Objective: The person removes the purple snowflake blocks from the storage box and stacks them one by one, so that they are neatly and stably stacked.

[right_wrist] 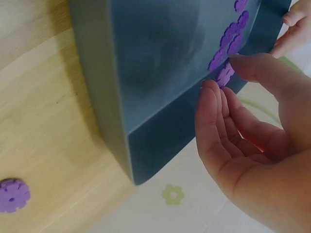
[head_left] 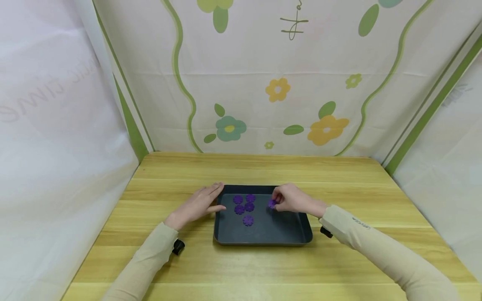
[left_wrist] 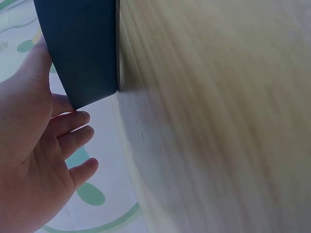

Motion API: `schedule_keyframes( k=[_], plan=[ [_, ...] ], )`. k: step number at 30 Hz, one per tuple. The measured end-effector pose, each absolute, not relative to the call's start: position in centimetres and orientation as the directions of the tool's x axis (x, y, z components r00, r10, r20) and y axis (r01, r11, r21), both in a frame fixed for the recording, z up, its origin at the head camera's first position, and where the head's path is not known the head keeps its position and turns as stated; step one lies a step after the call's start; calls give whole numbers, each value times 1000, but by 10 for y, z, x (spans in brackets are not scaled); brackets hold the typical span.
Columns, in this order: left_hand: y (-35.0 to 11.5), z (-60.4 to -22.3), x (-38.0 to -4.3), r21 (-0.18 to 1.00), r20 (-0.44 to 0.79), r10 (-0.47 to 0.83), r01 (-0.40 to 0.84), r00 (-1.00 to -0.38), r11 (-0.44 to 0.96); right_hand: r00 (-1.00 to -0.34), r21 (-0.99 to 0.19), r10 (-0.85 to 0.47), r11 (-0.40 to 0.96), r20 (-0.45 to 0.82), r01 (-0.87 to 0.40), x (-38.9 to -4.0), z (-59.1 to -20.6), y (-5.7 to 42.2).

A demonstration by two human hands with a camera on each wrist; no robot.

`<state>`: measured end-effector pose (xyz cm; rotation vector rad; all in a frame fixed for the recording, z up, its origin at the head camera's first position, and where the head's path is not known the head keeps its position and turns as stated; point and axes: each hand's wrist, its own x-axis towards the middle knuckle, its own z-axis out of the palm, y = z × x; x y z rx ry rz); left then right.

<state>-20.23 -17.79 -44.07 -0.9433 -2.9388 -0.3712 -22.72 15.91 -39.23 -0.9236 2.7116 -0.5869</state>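
A dark grey rectangular tray [head_left: 263, 237] lies on the table. Several purple notched plastic discs [head_left: 249, 207] form a loose cluster in its left half, and one more disc [head_left: 248, 220] lies just in front of them. My right hand [head_left: 291, 198] pinches another purple disc [right_wrist: 225, 74] between thumb and fingertips, over the tray's right part near the back wall. At the back left corner, my left hand [head_left: 199, 203] rests against the tray, thumb over the left rim and fingers extended. In the left wrist view, its fingers [left_wrist: 77, 141] are spread beside the tray's outer wall.
One purple disc [right_wrist: 11, 195] lies on the table outside the tray, in the right wrist view. The wooden table [head_left: 263, 271] ends at a flower-printed cloth wall [head_left: 248, 96] behind, with white cloth sides left and right.
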Motion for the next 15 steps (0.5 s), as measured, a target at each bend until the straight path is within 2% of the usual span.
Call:
schedule_keyframes(
  k=[8,15],
  plan=[
    [-177,-441,-202,185,122,579,591,-806,785,-797,-442,-600,734,-67,-516,-227,-391,172],
    [-177,-441,-199,212,116,571,582,-813,785,-802,-441,-596,730,-39,-522,-226,-390,185]
  ],
)
